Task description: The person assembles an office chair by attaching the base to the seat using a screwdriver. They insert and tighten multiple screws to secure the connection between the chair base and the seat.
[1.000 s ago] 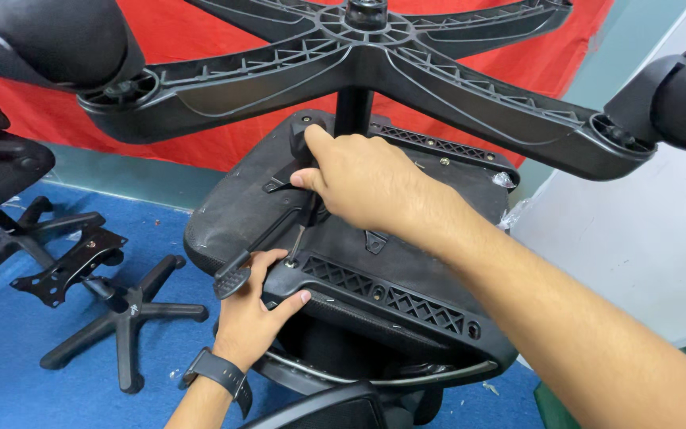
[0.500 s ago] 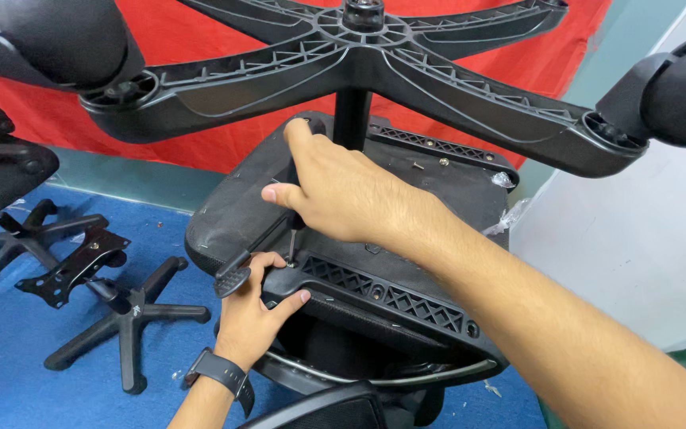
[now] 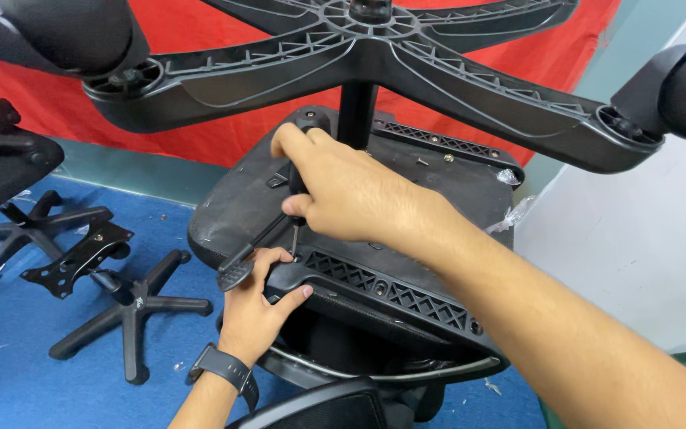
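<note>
Head view, looking down: the floor under me is a blue carpet (image 3: pixel 57 381) with small scraps of debris on it, and behind the work a red cloth (image 3: pixel 224 119) hangs over a pale teal wall (image 3: pixel 136 171). To my right stands a white panel (image 3: pixel 637 246).

An office chair lies upside down in front of me, its black seat underside (image 3: pixel 240 199) facing up. The five-star base (image 3: pixel 375 56) spreads across the top of the view on its gas-lift column (image 3: pixel 356 111), with casters (image 3: pixel 65 32) at the arm ends to left and right. That base hangs directly over my hands and hides part of the seat's far edge.

My right hand (image 3: pixel 351 195) is closed around the black handle of a screwdriver (image 3: pixel 297 179), held nearly upright with its tip down on the seat underside, just beside the ribbed backrest bracket (image 3: pixel 383 290). My left hand (image 3: pixel 260 306), with a dark wristwatch (image 3: pixel 224 369) on the wrist, grips the near end of that bracket, fingers curled around it, just beside a black adjustment lever (image 3: pixel 252 246) that sticks out from the seat.

On the carpet to my left lie two spare star bases (image 3: pixel 132 306) and a black metal seat plate (image 3: pixel 81 254), well apart from my hands. Another chair's dark seat (image 3: pixel 1 163) juts in at the left edge. Small screws (image 3: pixel 434 159) rest on the far part of the seat underside.
</note>
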